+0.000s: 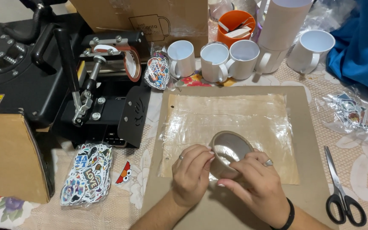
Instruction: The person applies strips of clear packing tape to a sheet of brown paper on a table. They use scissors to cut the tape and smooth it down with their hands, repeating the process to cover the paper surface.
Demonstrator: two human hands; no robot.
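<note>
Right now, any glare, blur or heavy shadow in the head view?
Head view: even, soft light and sharp focus; mild glare on the clear plastic sheet and the tape roll held by the left hand and right hand; the black press reads dark.

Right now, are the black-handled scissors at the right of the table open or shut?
Shut. The black-handled scissors lie flat on the patterned tablecloth, blades together in one thin line, the two finger loops side by side.
</note>
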